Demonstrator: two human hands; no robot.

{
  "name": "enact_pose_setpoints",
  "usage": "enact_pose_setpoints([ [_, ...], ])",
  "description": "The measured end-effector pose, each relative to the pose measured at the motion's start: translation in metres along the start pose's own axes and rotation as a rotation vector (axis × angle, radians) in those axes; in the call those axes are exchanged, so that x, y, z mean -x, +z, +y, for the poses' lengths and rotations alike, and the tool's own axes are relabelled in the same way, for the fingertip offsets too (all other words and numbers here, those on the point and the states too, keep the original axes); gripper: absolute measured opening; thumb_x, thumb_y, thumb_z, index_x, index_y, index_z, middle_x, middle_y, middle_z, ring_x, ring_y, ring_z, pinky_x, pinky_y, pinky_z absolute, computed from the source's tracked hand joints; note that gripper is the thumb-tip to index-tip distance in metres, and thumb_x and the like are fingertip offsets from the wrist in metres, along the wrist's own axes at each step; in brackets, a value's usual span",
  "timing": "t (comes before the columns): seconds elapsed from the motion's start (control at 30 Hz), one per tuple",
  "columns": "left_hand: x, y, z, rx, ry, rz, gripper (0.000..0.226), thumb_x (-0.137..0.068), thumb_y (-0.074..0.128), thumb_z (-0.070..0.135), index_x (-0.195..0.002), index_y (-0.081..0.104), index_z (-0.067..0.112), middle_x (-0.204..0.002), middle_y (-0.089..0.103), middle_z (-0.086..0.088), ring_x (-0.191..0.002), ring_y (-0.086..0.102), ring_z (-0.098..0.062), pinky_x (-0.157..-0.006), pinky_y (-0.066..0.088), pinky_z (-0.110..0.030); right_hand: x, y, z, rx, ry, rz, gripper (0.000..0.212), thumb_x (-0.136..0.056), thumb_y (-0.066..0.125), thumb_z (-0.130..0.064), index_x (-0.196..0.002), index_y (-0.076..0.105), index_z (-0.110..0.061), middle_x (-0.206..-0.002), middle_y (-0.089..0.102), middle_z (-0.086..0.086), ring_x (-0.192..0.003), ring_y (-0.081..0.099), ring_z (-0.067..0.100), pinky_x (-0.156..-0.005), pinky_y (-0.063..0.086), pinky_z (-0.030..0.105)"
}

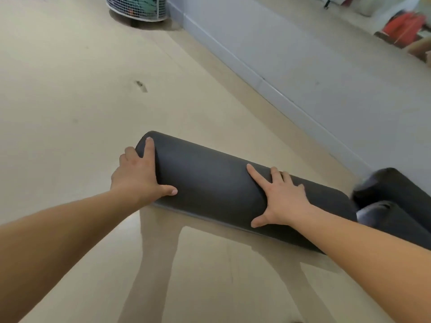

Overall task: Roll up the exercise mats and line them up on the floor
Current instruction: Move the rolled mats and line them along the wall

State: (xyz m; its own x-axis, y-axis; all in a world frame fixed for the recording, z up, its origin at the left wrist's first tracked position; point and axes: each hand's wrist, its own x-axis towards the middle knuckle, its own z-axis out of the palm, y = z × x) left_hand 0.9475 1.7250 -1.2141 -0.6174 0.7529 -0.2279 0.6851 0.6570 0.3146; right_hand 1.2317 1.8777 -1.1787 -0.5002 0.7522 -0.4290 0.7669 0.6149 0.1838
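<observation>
Mat: dark grey rolled-up foam exercise mat point(210, 187) lying on the beige tiled floor point(70, 101), running diagonally from upper left to lower right.
Left hand point(137, 173): flat on the mat's left end, fingers spread, thumb on top of the roll, so the grip is open, just pressing.
Right hand point(282, 199): palm down further along the roll, fingers splayed, grip open too.
More mats: two more dark rolled mats point(396, 201) at the right edge, just beside the first one's far end.
Background: grey low wall point(303, 66) along the right, white wire-grille fan point(137, 8) up top.
</observation>
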Motion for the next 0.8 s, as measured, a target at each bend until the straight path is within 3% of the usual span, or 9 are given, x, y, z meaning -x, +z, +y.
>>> enact_pose_setpoints([
  [0.13,-0.043,0.008,0.064,0.034,0.003,0.019,0.144,-0.056,0.094,0.064,-0.161,-0.001,0.034,-0.140,0.035,-0.014,-0.133,0.039,-0.036,-0.092,0.052,-0.051,-0.028,0.006,0.059,-0.056,0.029,0.011,0.146,-0.057,0.080,-0.081,-0.144,-0.035,-0.061,-0.171,0.005,0.013,-0.155,0.011,0.043,-0.115,0.029,0.072],
  [0.27,-0.060,0.017,0.109,0.017,-0.111,0.092,0.128,-0.069,0.091,0.057,-0.161,0.007,0.027,-0.159,0.024,-0.015,-0.143,0.033,-0.039,-0.106,0.048,-0.055,-0.053,0.003,0.096,-0.102,0.023,-0.007,0.140,-0.056,0.075,-0.087,-0.150,-0.025,-0.060,-0.168,0.015,0.009,-0.152,0.021,0.038,-0.115,0.031,0.066],
  [0.33,-0.041,0.040,0.124,0.306,-0.285,0.132,0.107,-0.079,0.087,0.044,-0.159,0.020,0.020,-0.162,0.023,-0.013,-0.139,0.040,-0.040,-0.108,0.047,-0.055,-0.060,0.004,0.105,-0.115,-0.003,0.005,0.139,-0.053,0.071,-0.091,-0.151,-0.022,-0.060,-0.167,0.019,0.007,-0.150,0.025,0.035,-0.114,0.032,0.063],
  [0.43,0.020,0.089,0.167,0.869,-0.423,0.007,0.083,-0.083,0.085,0.042,-0.150,0.039,0.020,-0.145,0.054,-0.006,-0.113,0.060,-0.030,-0.094,0.057,-0.045,-0.061,0.009,0.114,-0.090,-0.060,0.021,0.136,-0.053,0.064,-0.096,-0.153,-0.019,-0.058,-0.167,0.020,0.005,-0.149,0.027,0.033,-0.114,0.032,0.060],
  [0.5,0.051,0.121,0.208,1.105,-0.474,-0.147,0.093,-0.079,0.085,0.053,-0.153,0.032,0.032,-0.139,0.063,-0.005,-0.115,0.066,-0.031,-0.082,0.061,-0.038,-0.061,0.006,0.127,-0.093,-0.126,0.016,0.134,-0.052,0.064,-0.096,-0.154,-0.013,-0.059,-0.167,0.022,0.001,-0.148,0.030,0.030,-0.113,0.035,0.055],
  [0.6,0.066,0.142,0.262,1.321,-0.606,-0.275,0.117,-0.062,0.087,0.070,-0.152,0.013,0.056,-0.149,0.057,-0.007,-0.126,0.063,-0.039,-0.097,0.060,-0.046,-0.066,-0.007,0.167,-0.159,-0.182,-0.089,0.130,-0.049,0.075,-0.088,-0.154,0.002,-0.063,-0.154,0.040,-0.008,-0.136,0.045,0.024,-0.104,0.046,0.045],
  [0.67,0.061,0.142,0.283,1.409,-0.672,-0.275,0.125,-0.061,0.089,0.067,-0.152,0.004,0.058,-0.145,0.056,0.004,-0.121,0.066,-0.034,-0.102,0.056,-0.050,-0.066,-0.008,0.191,-0.150,-0.131,-0.209,0.141,-0.041,0.078,-0.087,-0.148,-0.011,-0.069,-0.141,0.046,-0.005,-0.124,0.052,0.025,-0.098,0.050,0.046],
  [0.73,0.054,0.136,0.298,1.470,-0.701,-0.248,0.133,-0.059,0.094,0.061,-0.153,0.001,0.056,-0.144,0.053,0.009,-0.122,0.064,-0.030,-0.103,0.055,-0.054,-0.067,-0.002,0.201,-0.128,-0.092,-0.276,0.153,-0.039,0.083,-0.084,-0.141,-0.029,-0.069,-0.141,0.041,0.004,-0.123,0.051,0.030,-0.099,0.050,0.049],
  [0.8,0.044,0.133,0.309,1.487,-0.747,-0.196,0.137,-0.061,0.099,0.050,-0.157,0.001,0.047,-0.142,0.052,0.009,-0.123,0.061,-0.029,-0.101,0.055,-0.058,-0.068,0.006,0.203,-0.118,-0.100,-0.271,0.157,-0.043,0.086,-0.080,-0.142,-0.035,-0.063,-0.146,0.035,0.009,-0.127,0.046,0.032,-0.102,0.049,0.051],
])
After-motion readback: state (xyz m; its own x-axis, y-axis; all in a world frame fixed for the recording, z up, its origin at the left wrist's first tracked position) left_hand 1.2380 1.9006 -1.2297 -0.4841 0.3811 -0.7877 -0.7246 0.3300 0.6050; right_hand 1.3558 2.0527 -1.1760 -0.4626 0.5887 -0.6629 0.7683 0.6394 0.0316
